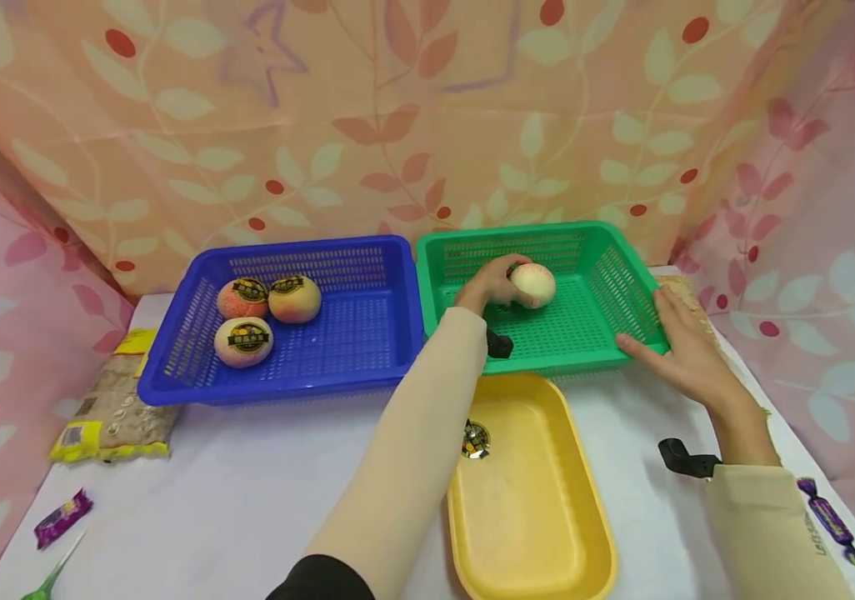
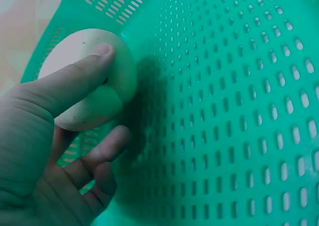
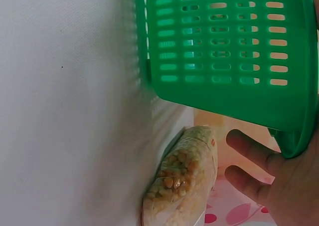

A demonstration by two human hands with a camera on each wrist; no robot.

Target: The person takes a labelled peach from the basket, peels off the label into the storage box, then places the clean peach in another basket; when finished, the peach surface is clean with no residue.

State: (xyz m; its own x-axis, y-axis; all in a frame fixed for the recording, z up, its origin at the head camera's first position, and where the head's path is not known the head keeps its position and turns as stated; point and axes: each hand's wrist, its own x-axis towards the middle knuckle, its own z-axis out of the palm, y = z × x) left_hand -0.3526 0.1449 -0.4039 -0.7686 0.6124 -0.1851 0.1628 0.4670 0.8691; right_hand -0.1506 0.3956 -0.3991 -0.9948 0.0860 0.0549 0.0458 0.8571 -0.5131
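Note:
In the head view my left hand [image 1: 498, 283] reaches into the green basket [image 1: 585, 358] and grips a pale peach [image 1: 534, 286]. The left wrist view shows the thumb laid across the peach [image 2: 82, 44], with the other fingers around and below it. My right hand [image 1: 686, 354] rests at the basket's front right corner, thumb and fingers spread along its outside. In the right wrist view, two fingers [image 3: 249, 148] extend straight beside the basket's rim. Three labelled peaches, one pinkish [image 1: 236, 304], one yellowish [image 1: 300, 307] and one pale [image 1: 243, 354], sit in the blue basket [image 1: 356, 383].
A yellow tray [image 1: 532, 508] with a black-and-gold label [image 1: 476, 439] stands in front of the green basket. Packaged goods [image 1: 116, 412] lie at left, near a purple wrapped candy [image 1: 63, 518] and a green-handled tool [image 1: 48, 583]. Another candy [image 1: 831, 521] lies at right. A bag [image 3: 182, 171] lies beyond the green basket.

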